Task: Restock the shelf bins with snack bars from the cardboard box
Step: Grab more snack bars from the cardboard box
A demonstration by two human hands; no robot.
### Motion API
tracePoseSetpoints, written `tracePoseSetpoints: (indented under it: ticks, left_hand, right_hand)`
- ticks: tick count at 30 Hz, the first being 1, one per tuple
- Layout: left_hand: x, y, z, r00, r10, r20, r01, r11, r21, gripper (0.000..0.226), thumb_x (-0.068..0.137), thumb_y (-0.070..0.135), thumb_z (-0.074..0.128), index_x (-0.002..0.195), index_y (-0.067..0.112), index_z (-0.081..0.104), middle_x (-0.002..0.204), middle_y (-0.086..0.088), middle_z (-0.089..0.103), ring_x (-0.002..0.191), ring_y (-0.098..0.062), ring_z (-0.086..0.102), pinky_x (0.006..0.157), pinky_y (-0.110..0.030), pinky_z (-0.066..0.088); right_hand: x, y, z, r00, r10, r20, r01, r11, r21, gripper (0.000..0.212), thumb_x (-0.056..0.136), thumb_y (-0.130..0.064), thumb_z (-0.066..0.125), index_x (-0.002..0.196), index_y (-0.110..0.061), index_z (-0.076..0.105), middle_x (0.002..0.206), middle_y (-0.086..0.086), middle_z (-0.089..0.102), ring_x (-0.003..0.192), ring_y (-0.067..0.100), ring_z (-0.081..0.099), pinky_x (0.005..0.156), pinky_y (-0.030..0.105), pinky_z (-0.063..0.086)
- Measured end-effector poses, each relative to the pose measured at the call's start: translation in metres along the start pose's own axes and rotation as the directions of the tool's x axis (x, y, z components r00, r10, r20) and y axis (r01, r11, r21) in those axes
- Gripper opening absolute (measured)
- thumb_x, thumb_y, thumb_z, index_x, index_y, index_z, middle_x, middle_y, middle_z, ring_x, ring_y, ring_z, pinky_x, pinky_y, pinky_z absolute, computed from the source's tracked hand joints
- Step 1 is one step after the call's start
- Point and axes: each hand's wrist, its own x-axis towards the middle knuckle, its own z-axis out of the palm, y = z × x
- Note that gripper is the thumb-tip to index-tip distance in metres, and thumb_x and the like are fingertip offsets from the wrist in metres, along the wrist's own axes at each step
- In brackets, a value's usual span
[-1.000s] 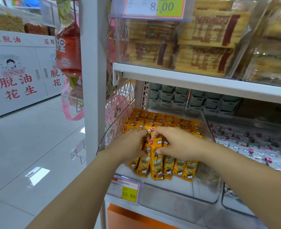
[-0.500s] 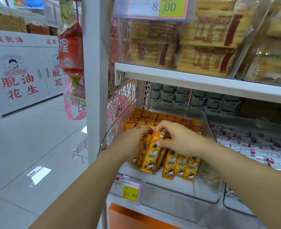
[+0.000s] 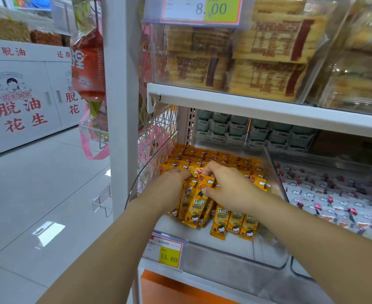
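Note:
Both hands reach into a clear plastic shelf bin point(image 3: 275, 263) that holds many orange snack bars point(image 3: 222, 157). My left hand point(image 3: 169, 187) lies over the left ends of a small bunch of the bars, fingers curled on them. My right hand point(image 3: 226, 187) pinches the top of one orange bar point(image 3: 197, 207) between thumb and fingers. Three more bars point(image 3: 234, 223) lie side by side at the bin's front, below my right wrist. The cardboard box is not in view.
To the right stands a second clear bin point(image 3: 334, 202) of white-wrapped bars. A yellow price tag point(image 3: 168, 252) hangs on the shelf edge. The upper shelf point(image 3: 257, 106) carries bins of tan packets. A white upright post point(image 3: 121, 106) stands left, with tiled aisle floor beyond.
The bunch of bars under my hands has shifted left and tilted, away from the three bars at the front. Both hands moved slightly deeper into the bin.

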Motion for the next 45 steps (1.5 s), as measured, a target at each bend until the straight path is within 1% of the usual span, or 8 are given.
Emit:
tracePoseSetpoints:
  ticks: [5,9,11,13,17,33,40,45]
  left_hand:
    - [0.0,-0.001,0.002,1.0,0.014,-0.014,-0.013,0.999,0.035,0.057,0.092,0.011,0.058,0.143,0.027,0.037,0.138,-0.005,0.043,0.12,-0.027,0.049,0.091,-0.035,0.046]
    - [0.001,-0.001,0.005,1.0,0.007,-0.009,-0.006,0.999,0.05,0.057,0.092,0.013,0.058,0.143,0.027,0.036,0.136,-0.005,0.043,0.118,-0.028,0.051,0.09,-0.038,0.048]
    - [0.001,-0.001,0.003,1.0,0.004,0.013,-0.004,0.999,0.043,0.057,0.092,0.015,0.057,0.143,0.027,0.034,0.137,-0.005,0.041,0.116,-0.028,0.052,0.091,-0.04,0.048]
    - [0.0,-0.001,-0.001,0.996,0.008,0.085,-0.007,1.0,-0.017,0.065,0.09,0.024,0.061,0.146,0.029,0.028,0.14,-0.005,0.035,0.118,-0.028,0.049,0.093,-0.041,0.047]
    - [-0.004,0.0,-0.002,0.985,-0.021,0.169,0.036,0.995,-0.088,0.093,0.077,0.046,0.073,0.149,0.04,0.014,0.149,0.0,0.019,0.126,-0.03,0.041,0.099,-0.044,0.045]
    - [-0.007,0.001,0.004,0.992,-0.044,0.119,0.049,0.998,-0.04,0.083,0.076,0.044,0.075,0.143,0.037,0.027,0.147,0.003,0.021,0.126,-0.031,0.04,0.097,-0.044,0.045]
    - [-0.011,0.004,0.005,0.998,0.002,0.062,0.002,0.998,-0.055,0.092,0.078,0.036,0.076,0.144,0.044,0.012,0.149,0.0,0.013,0.12,-0.034,0.044,0.089,-0.042,0.048]
    - [-0.013,0.008,0.0,0.996,0.075,0.038,-0.08,0.989,0.128,0.08,0.083,0.041,0.07,0.144,0.037,0.017,0.142,0.001,0.02,0.1,-0.025,0.055,0.065,-0.028,0.039]
  right_hand:
    - [0.002,0.0,0.002,0.998,0.006,-0.065,-0.007,1.0,-0.008,0.032,0.095,-0.024,0.055,0.125,-0.017,0.044,0.074,-0.012,0.039,0.066,0.005,0.039,0.048,0.015,0.023]
    - [0.002,-0.003,0.004,1.0,0.024,0.008,-0.024,0.999,-0.029,0.037,0.094,-0.029,0.056,0.128,-0.021,0.042,0.114,0.003,0.053,0.107,0.02,0.049,0.073,0.025,0.038]
    - [0.003,-0.004,0.007,0.998,0.054,0.018,-0.054,0.998,-0.02,0.037,0.094,-0.031,0.057,0.127,-0.025,0.043,0.122,0.007,0.048,0.106,0.022,0.051,0.08,0.03,0.042]
    - [0.002,-0.005,0.01,0.997,0.074,0.013,-0.074,0.997,-0.004,0.035,0.093,-0.032,0.059,0.124,-0.027,0.044,0.122,0.008,0.044,0.097,0.023,0.055,0.08,0.031,0.043]
    - [0.002,-0.003,0.011,0.999,0.036,-0.007,-0.037,0.999,-0.019,0.035,0.09,-0.031,0.063,0.121,-0.024,0.048,0.117,0.004,0.056,0.117,0.021,0.043,0.087,0.034,0.042]
    - [0.006,0.0,0.005,0.987,0.16,-0.013,-0.158,0.962,-0.22,0.068,0.073,-0.035,0.08,0.132,-0.015,0.05,0.128,0.004,0.055,0.12,0.024,0.048,0.092,0.036,0.047]
    - [0.005,-0.001,0.006,0.993,0.117,0.011,-0.112,0.972,-0.207,0.06,0.077,-0.03,0.077,0.129,-0.02,0.049,0.125,0.007,0.056,0.115,0.025,0.052,0.087,0.037,0.049]
    - [0.005,-0.001,0.006,0.993,0.119,-0.01,-0.119,0.977,-0.179,0.058,0.078,-0.026,0.077,0.128,-0.019,0.048,0.125,0.008,0.057,0.111,0.025,0.054,0.085,0.036,0.049]
